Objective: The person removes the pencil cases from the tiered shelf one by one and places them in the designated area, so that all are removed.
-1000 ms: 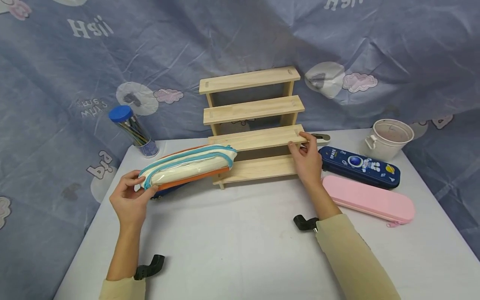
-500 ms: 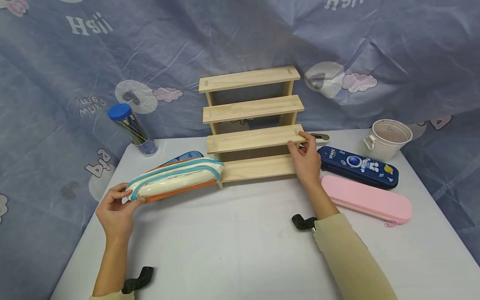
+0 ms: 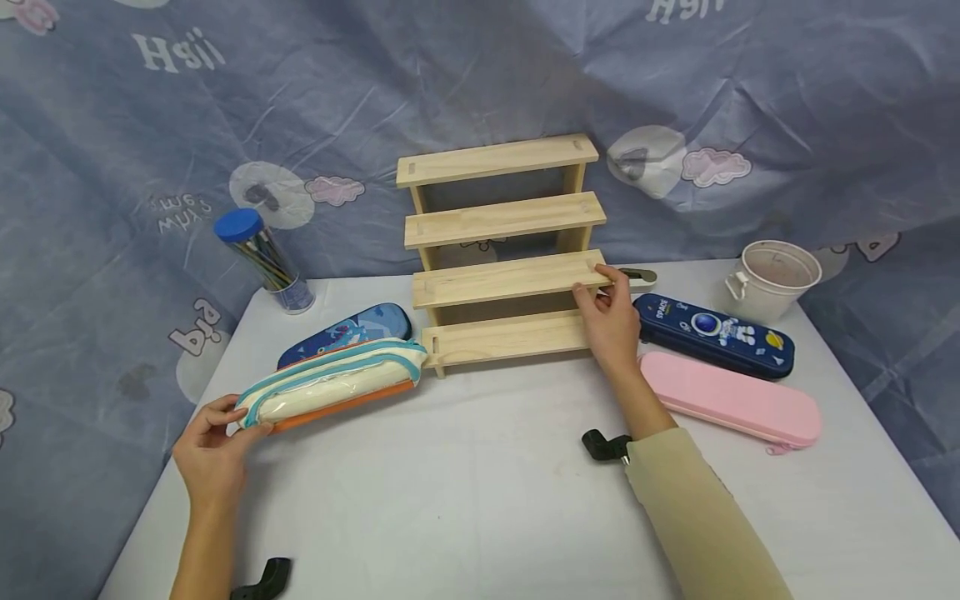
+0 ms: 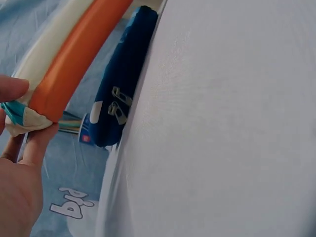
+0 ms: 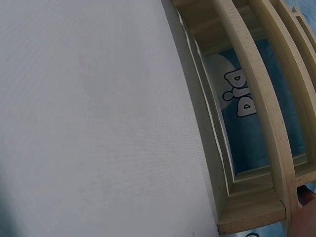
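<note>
My left hand (image 3: pixel 213 458) pinches the left end of a cream pencil case (image 3: pixel 337 385) with teal zips and an orange underside. In the left wrist view, thumb and fingers are on the corner of this pencil case (image 4: pixel 81 59), which is above the table. Behind it lies a blue pencil case (image 3: pixel 378 321), partly covered in the head view; its two zip pulls show in the left wrist view. My right hand (image 3: pixel 617 325) grips the right end of the second-lowest board of a wooden tiered rack (image 3: pixel 502 279). Only a bit of that hand shows in the right wrist view.
On the right lie a navy astronaut pencil case (image 3: pixel 720 337) and a pink pencil case (image 3: pixel 731 400). A white bucket (image 3: pixel 772 279) stands behind them. A blue-lidded clear tube of thin sticks (image 3: pixel 270 262) stands back left. A patterned cloth (image 3: pixel 487 75) hangs behind the rack.
My left hand has carried the cream pencil case left and toward me, away from the rack, uncovering the blue pencil case and the lowest board's left end. My right hand stays on the rack.
</note>
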### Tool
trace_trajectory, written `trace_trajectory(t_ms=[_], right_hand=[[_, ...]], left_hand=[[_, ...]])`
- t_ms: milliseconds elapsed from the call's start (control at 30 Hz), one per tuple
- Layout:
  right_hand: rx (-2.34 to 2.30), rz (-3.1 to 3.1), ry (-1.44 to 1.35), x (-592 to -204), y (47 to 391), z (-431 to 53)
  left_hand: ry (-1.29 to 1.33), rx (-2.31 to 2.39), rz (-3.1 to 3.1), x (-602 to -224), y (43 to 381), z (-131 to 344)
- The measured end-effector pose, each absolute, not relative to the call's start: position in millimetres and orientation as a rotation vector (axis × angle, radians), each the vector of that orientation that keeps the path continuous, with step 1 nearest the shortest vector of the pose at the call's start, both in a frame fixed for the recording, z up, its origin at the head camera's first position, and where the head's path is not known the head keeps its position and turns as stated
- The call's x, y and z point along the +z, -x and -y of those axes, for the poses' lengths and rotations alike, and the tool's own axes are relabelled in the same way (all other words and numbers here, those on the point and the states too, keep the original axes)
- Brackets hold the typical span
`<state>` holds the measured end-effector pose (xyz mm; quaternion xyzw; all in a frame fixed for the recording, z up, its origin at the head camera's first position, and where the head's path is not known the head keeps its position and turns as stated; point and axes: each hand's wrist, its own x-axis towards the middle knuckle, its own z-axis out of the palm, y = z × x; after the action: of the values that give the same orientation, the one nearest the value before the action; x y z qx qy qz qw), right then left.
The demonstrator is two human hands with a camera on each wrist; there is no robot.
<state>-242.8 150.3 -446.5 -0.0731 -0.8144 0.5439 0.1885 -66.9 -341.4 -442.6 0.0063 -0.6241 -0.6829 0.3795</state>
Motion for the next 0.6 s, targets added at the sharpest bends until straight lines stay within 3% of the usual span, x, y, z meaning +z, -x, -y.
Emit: trace_trajectory(t_ms=[400,600], right_hand=[[1.527,2.291,0.203,-445,242,-151],[1.52,2.293,0.203,-445,241,-151]], left_hand=[[-0.141,-1.702,1.778,-449,61,353],[-0.278,-1.396,2.155,-453,52,357]])
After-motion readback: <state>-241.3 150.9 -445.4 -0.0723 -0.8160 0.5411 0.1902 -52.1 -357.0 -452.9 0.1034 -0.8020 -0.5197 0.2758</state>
